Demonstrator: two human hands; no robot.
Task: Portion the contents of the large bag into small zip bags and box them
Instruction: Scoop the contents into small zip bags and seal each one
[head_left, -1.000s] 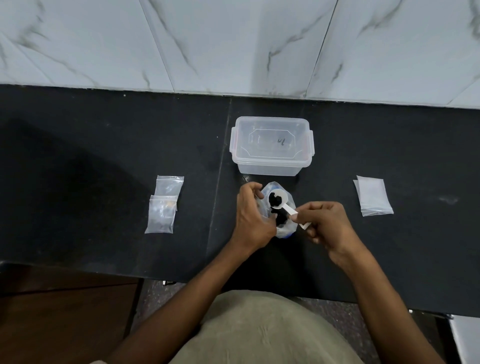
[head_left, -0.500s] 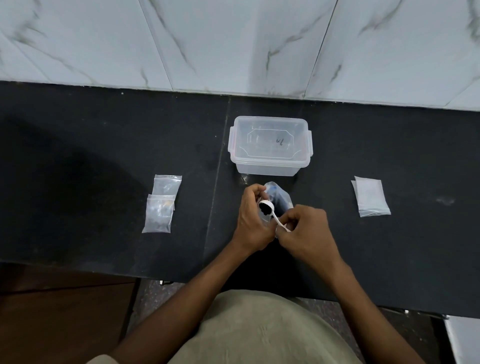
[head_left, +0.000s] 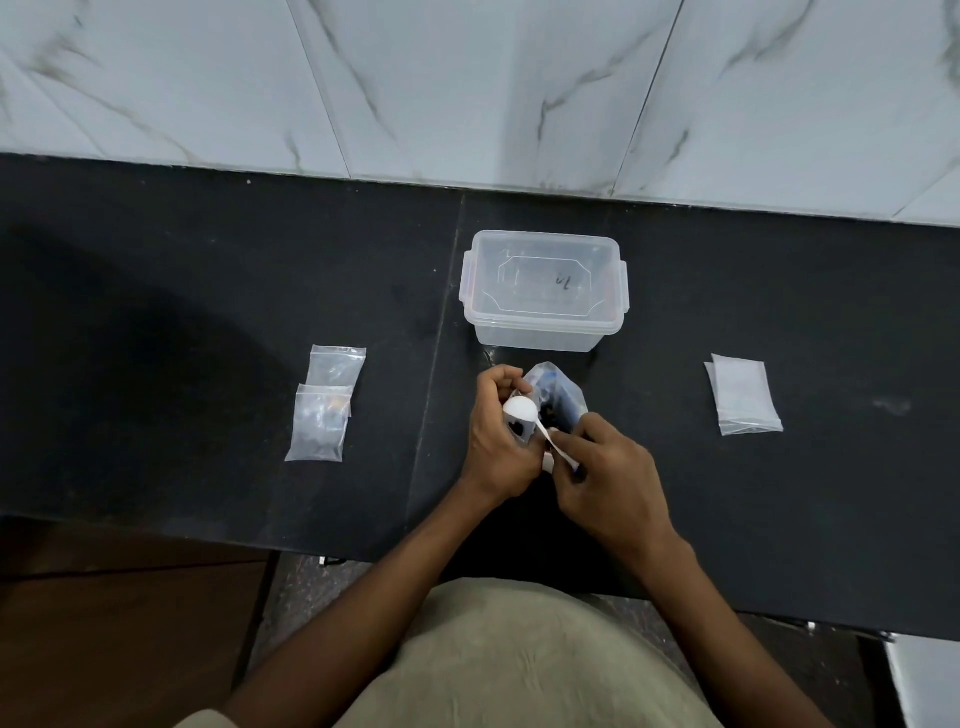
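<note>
Spoon tipped over a small zip bag

The white spoon (head_left: 519, 409), a moment ago loaded over the large bag (head_left: 558, 395) at table centre, now sits turned over the small zip bag (head_left: 521, 430) that the left hand (head_left: 496, 441) fingers pinch; right hand (head_left: 605, 467) fingers grip its handle. Another portion is going in. Filled bags (head_left: 319, 423) lie at 9 o'clock, the box (head_left: 543, 288) at 12, spare bags (head_left: 743, 395) at 3.

Clear lidded plastic box (head_left: 544, 291) — on black stone counter (head_left: 208, 322), behind the hands. Two filled small zip bags (head_left: 324, 402) left of left hand (head_left: 496, 439); empty clear zip bags (head_left: 743, 395) — right of right hand (head_left: 608, 475).
</note>
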